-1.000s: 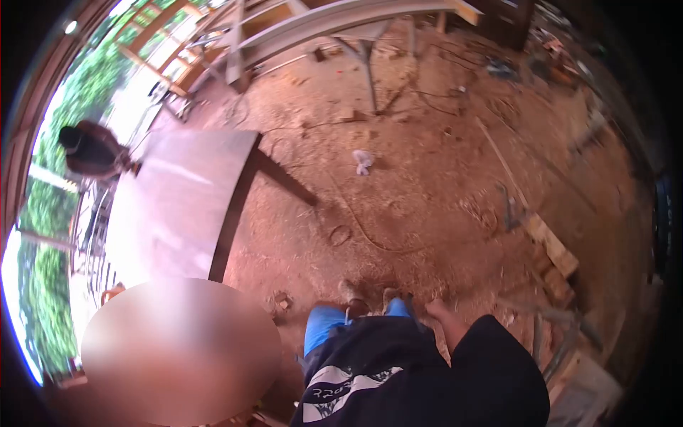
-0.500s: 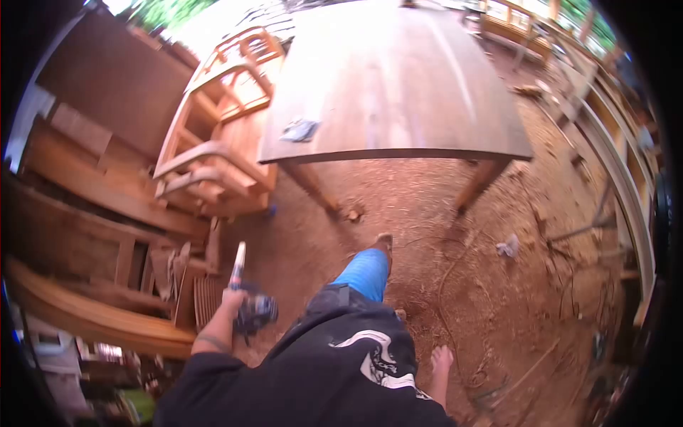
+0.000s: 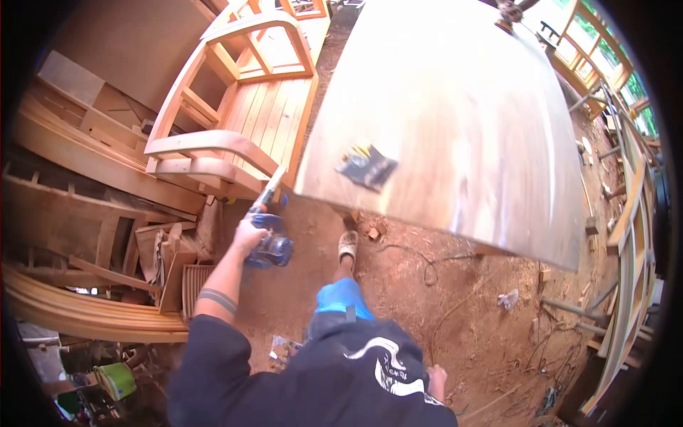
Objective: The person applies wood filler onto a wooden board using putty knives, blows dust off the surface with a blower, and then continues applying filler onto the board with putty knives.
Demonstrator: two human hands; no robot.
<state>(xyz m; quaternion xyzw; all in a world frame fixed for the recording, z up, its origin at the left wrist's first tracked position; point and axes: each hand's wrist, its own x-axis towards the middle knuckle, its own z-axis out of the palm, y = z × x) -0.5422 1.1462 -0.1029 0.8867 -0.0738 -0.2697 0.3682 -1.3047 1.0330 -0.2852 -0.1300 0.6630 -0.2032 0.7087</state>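
Observation:
My left hand [image 3: 249,236] is closed round a blue and black tool [image 3: 270,242] with a pale, pointed nozzle-like end aimed up toward the bench. Low beside my shirt hangs my right hand [image 3: 436,376], with its fingers partly hidden and too small to read. In front of me stands a large wooden table [image 3: 455,142]. A dark sheet with something yellow on it [image 3: 366,168] lies near its left front corner. At the table's far end, another person's hand [image 3: 509,11] is on a sander-like tool [image 3: 504,26].
A slatted wooden bench [image 3: 267,107] stands left of the table. Stacked boards [image 3: 99,171] and curved wooden pieces [image 3: 92,309] line the left side. On the dirt floor lie a cord [image 3: 430,274] and a crumpled white scrap [image 3: 508,299]. Wooden frames [image 3: 626,242] stand at right.
The view has swung left and come closer to the table and bench. My left hand, with the tool, has come into view and risen toward the bench's near end.

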